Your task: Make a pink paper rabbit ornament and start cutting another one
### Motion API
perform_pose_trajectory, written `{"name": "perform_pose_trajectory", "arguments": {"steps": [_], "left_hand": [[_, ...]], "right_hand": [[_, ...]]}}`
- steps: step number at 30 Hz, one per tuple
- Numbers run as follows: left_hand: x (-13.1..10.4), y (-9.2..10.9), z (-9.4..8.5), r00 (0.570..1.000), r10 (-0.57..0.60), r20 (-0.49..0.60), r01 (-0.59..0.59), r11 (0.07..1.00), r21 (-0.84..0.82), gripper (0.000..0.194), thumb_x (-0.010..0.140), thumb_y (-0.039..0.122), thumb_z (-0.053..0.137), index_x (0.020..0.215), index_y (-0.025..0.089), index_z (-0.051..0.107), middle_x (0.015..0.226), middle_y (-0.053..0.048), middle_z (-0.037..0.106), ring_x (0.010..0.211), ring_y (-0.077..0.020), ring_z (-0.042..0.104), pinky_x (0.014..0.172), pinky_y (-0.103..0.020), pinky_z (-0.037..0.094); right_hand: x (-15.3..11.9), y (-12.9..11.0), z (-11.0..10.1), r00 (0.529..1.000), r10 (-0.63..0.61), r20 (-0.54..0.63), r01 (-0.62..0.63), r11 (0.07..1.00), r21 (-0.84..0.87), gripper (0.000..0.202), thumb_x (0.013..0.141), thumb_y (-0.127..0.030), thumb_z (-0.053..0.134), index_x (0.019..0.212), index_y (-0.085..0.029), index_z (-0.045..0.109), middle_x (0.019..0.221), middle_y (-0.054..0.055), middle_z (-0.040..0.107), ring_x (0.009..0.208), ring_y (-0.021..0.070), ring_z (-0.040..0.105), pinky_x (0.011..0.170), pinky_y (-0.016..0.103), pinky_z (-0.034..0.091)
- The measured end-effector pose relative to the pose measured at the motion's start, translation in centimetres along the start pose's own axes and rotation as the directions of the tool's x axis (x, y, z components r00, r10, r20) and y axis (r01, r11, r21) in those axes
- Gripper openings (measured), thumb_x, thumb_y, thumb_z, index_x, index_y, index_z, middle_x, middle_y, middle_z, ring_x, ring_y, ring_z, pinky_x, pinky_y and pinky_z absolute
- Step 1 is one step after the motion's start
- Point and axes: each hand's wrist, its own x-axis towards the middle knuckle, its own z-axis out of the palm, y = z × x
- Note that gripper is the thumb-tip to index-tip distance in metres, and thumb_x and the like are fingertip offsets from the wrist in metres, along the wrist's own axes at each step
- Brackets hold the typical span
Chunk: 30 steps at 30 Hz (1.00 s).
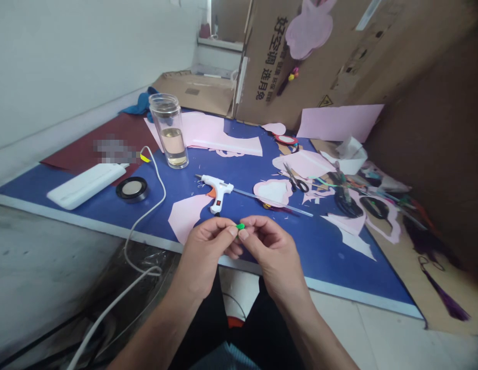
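A small bright green piece (240,226), too small to name more exactly, is pinched between my two hands just over the table's front edge. My left hand (208,246) has thumb and forefinger closed on its left side. From the other side, the thumb and fingers of my right hand (273,252) close on it too. Just beyond my hands lies a white hot glue gun (218,192), with a clear glue stick (293,209) in its back. A pink paper cutout (188,218) lies left of my hands, and a pink-and-white one (273,192) is behind them.
A glass jar of pale liquid (172,139) stands at the back left, near a white power bank (87,185) and a black round lid (132,189). Scissors (296,179) and paper scraps lie right. A cardboard box (270,61) rises behind; a white cable (134,226) hangs over the edge.
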Motion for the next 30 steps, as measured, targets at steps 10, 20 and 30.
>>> {"name": "perform_pose_trajectory", "arguments": {"steps": [10, 20, 30], "left_hand": [[-0.01, 0.04, 0.17, 1.000, -0.013, 0.000, 0.013, 1.000, 0.003, 0.015, 0.080, 0.033, 0.082, 0.079, 0.019, 0.077, 0.069, -0.002, 0.072, 0.060, -0.0136, 0.064, 0.059, -0.024, 0.051], [0.02, 0.24, 0.43, 1.000, -0.010, -0.001, 0.010, 1.000, -0.006, 0.015, 0.080, 0.032, 0.082, 0.078, 0.019, 0.076, 0.067, -0.001, 0.071, 0.059, -0.0127, 0.063, 0.058, -0.023, 0.050], [-0.06, 0.36, 0.46, 1.000, -0.017, 0.000, 0.017, 1.000, -0.002, 0.016, 0.078, 0.033, 0.083, 0.078, 0.018, 0.076, 0.067, -0.002, 0.071, 0.059, -0.0129, 0.063, 0.058, -0.023, 0.051]], "right_hand": [[0.00, 0.04, -0.05, 1.000, 0.001, -0.022, -0.002, 1.000, -0.015, 0.026, 0.081, -0.040, 0.090, 0.095, -0.023, 0.076, 0.074, -0.002, 0.069, 0.063, 0.0146, 0.063, 0.063, 0.030, 0.058], [-0.11, 0.08, -0.24, 1.000, -0.006, 0.007, 0.006, 1.000, 0.020, 0.024, 0.084, -0.038, 0.090, 0.097, -0.023, 0.077, 0.075, -0.002, 0.070, 0.064, 0.0140, 0.064, 0.063, 0.029, 0.058], [-0.17, 0.31, -0.42, 0.998, -0.055, 0.002, 0.055, 0.998, 0.008, 0.018, 0.085, -0.034, 0.089, 0.097, -0.024, 0.080, 0.078, -0.001, 0.069, 0.066, 0.0138, 0.063, 0.063, 0.028, 0.056]]}}
